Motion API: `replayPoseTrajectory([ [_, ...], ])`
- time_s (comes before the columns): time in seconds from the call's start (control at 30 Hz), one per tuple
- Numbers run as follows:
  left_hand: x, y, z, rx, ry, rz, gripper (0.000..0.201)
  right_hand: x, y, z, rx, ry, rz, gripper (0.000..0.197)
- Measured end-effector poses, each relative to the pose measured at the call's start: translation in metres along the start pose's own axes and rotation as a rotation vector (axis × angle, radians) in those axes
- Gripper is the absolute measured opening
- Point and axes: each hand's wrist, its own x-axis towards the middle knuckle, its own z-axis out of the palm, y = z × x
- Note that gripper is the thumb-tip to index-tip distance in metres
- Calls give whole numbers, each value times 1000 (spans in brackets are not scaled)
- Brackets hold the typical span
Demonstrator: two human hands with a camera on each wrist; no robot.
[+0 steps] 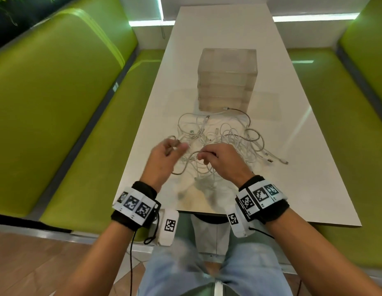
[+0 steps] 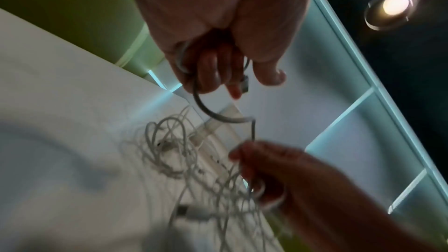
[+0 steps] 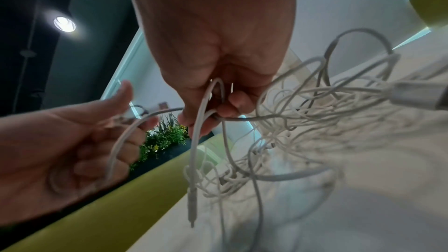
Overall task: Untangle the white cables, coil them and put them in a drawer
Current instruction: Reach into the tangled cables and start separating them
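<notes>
A tangle of white cables (image 1: 224, 137) lies on the white table (image 1: 292, 178), in front of a translucent drawer unit (image 1: 227, 80). My left hand (image 1: 168, 149) hovers at the tangle's left edge, its fingers curled round a small loop of one cable (image 2: 218, 114) with a plug end by the thumb. My right hand (image 1: 215, 155), just to the right, pinches the same cable (image 3: 208, 106) where it runs back into the pile. A free cable end (image 3: 192, 208) hangs below the right hand. The drawers all look closed.
Green upholstered benches (image 1: 68, 124) run along both sides of the narrow table. Loose plug ends (image 1: 271, 160) lie at the tangle's right edge. Bare table top stretches behind the drawer unit (image 1: 224, 24) and to its right.
</notes>
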Motion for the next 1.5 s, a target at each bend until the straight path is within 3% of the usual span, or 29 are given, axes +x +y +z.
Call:
replayPoseTrajectory([
  [0.07, -2, -9, 11, -2, -118, -4, 11, -2, -6, 0, 6, 10, -47, 20],
  [0.13, -2, -14, 19, 13, -147, 4, 13, -5, -8, 1, 21, 37, -77, 20],
  [0.23, 1, -16, 23, 35, -86, 54, 16, -7, -12, -1, 38, 60, -73, 20],
  [0.33, 1, -10, 17, 4, 36, 107, 16, -5, -7, -3, -106, -18, -52, 12],
  [0.47, 3, 7, -8, -305, 174, 153, 12, -3, 18, -8, -184, -49, 32, 10],
  [0.6, -1, 15, -15, -553, 85, 109, 16, -1, 24, -7, -114, -54, 66, 18],
  [0.73, 2, 7, 5, -159, 98, 43, 16, -2, 13, -6, -49, -6, 10, 21],
  [0.8, 2, -3, 18, -9, 16, 13, 17, -2, 6, -5, -55, 8, -29, 21],
  [0.9, 0, -14, 31, 84, -54, -18, 25, 1, 2, -6, -83, 11, -58, 19],
  [1.03, 0, -11, 31, 260, -78, 24, 12, -1, 0, -7, -131, -13, -55, 17],
  [1.13, 0, -2, 19, 289, 38, 97, 14, 4, 6, -8, -188, -25, -26, 11],
  [1.27, 3, 22, -18, -41, 397, 152, 24, 11, 37, -24, -286, -35, 132, 15],
  [1.33, 5, 29, -32, -148, 461, 148, 29, 9, 42, -29, -265, -19, 150, 17],
  [1.4, 4, 27, -32, -96, 386, 121, 24, 8, 34, -28, -222, -6, 106, 20],
  [1.47, 1, 20, -18, -37, 226, 68, 9, 6, 20, -25, -180, -3, 62, 23],
  [1.5, 0, 14, -9, -21, 154, 42, 16, 6, 14, -22, -164, -13, 51, 23],
])
